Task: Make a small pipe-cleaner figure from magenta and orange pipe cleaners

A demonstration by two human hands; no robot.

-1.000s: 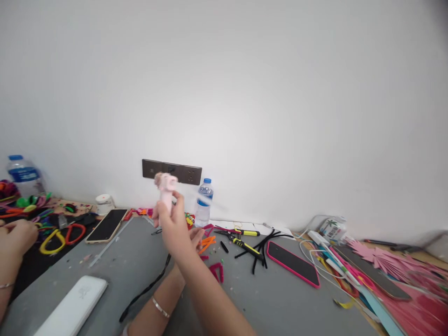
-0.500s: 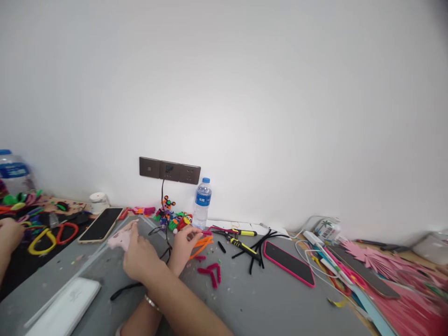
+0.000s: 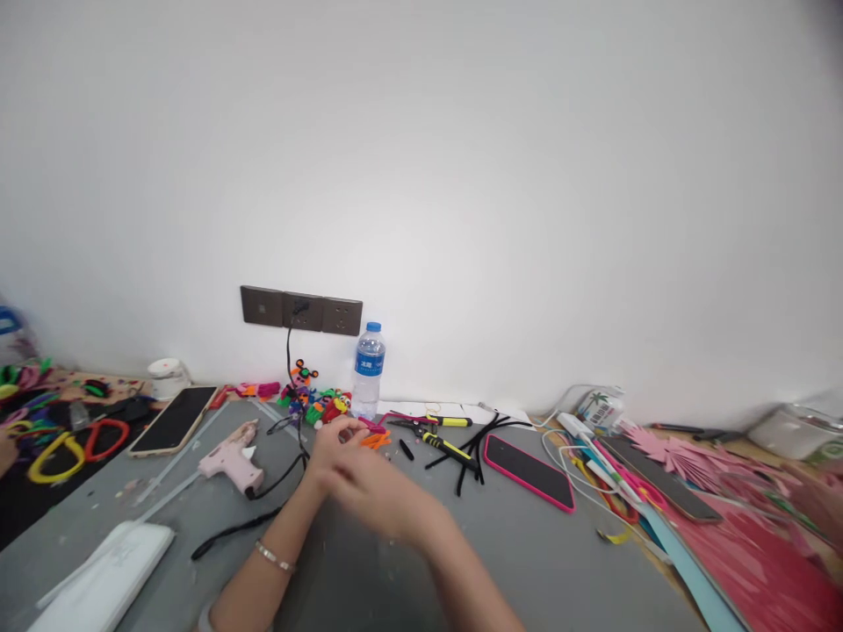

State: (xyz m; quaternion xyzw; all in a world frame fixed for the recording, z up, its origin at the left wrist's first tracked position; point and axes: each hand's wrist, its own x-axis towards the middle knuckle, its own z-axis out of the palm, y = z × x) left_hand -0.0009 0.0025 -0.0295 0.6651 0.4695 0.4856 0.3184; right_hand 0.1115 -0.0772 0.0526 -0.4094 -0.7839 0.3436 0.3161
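Note:
My left hand (image 3: 333, 443), with a bracelet on its wrist, pinches a short magenta pipe cleaner (image 3: 372, 426) at its fingertips. Just beyond them lie orange pipe cleaners (image 3: 375, 441). Smeared by motion, my right hand (image 3: 378, 490) passes in front of my left hand, and its fingers do not show clearly. To the left, a pink glue gun (image 3: 234, 458) rests on the grey mat, apart from both hands, its black cord running toward the wall socket. A black pipe cleaner piece (image 3: 407, 449) is right of my hands.
Behind stand a water bottle (image 3: 369, 373) and small pipe cleaner figures (image 3: 316, 399). Yellow-black pliers (image 3: 448, 449), black pipe cleaners (image 3: 475, 452) and a pink-edged phone (image 3: 530, 474) lie to the right. Another phone (image 3: 176, 421) and a white case (image 3: 109, 575) are left. Another person's hand (image 3: 6, 449) shows far left.
My right hand has let go of the glue gun and moved right to my left hand, now covering the loose magenta pieces. The view has shifted slightly.

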